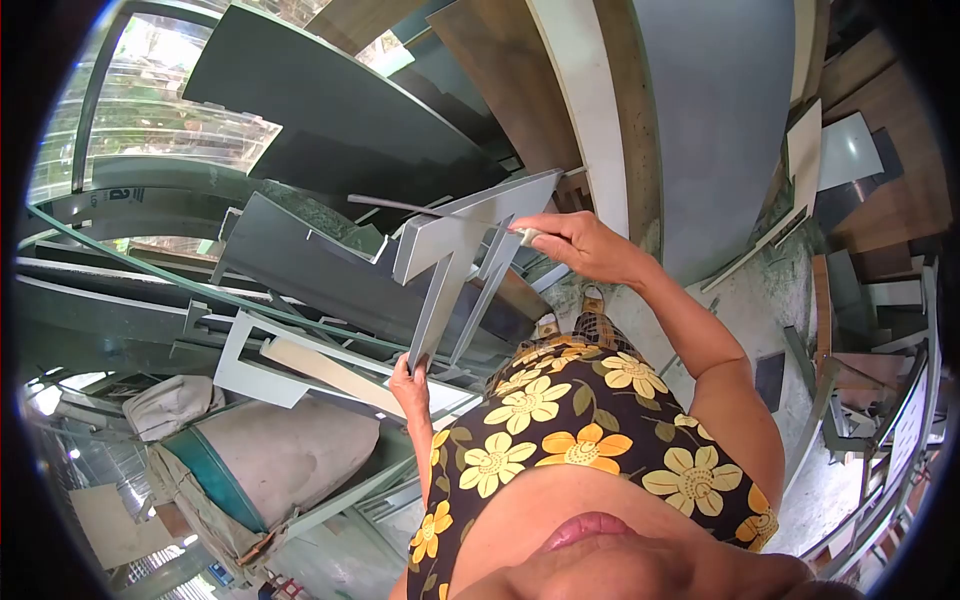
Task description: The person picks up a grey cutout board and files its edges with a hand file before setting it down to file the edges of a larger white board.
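Note:
A grey frame-shaped panel [440,305], with a long top bar and two narrow legs, is held out in front of my body. My left hand [408,387] is closed around the lower end of one leg, thumb against its face. In my right hand [575,245] is the pale handle of a long thin file [400,206]. Its slim shaft points left and overlaps the panel's top bar in this view. The fingers of that hand are curled round the handle, close to the second leg.
Dark grey sheets [330,110] and tall boards [710,130] lean ahead. Below left, a white cut-out panel [250,365] lies near a stuffed sack [290,450]. Board offcuts [850,155] and a metal rack [850,420] stand to the right. My feet [592,298] are on the concrete floor.

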`<state>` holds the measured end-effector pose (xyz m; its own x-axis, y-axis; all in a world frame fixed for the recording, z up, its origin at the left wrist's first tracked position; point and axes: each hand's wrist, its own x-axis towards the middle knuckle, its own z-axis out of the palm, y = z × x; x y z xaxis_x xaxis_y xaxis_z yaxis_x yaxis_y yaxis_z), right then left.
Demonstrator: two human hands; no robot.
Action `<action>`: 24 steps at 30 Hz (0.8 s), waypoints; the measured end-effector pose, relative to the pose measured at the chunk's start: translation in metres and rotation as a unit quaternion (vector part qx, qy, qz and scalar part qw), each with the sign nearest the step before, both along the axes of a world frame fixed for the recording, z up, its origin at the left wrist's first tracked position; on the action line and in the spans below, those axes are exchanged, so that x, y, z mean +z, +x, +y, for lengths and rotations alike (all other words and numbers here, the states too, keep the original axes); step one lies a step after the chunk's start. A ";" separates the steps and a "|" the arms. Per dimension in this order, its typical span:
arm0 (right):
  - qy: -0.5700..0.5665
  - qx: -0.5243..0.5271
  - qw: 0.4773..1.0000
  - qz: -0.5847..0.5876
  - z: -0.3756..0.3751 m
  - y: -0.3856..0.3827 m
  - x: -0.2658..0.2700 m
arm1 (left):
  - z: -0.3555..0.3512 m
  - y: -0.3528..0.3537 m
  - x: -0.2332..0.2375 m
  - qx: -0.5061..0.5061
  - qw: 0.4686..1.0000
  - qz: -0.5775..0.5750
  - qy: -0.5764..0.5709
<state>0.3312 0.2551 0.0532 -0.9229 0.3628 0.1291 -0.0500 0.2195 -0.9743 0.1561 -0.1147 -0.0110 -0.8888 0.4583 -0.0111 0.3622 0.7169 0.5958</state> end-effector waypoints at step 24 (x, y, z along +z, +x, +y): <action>-0.133 0.015 0.971 -0.198 0.061 -0.003 -0.111 | 0.000 -0.004 -0.001 -0.004 1.000 0.000 -0.010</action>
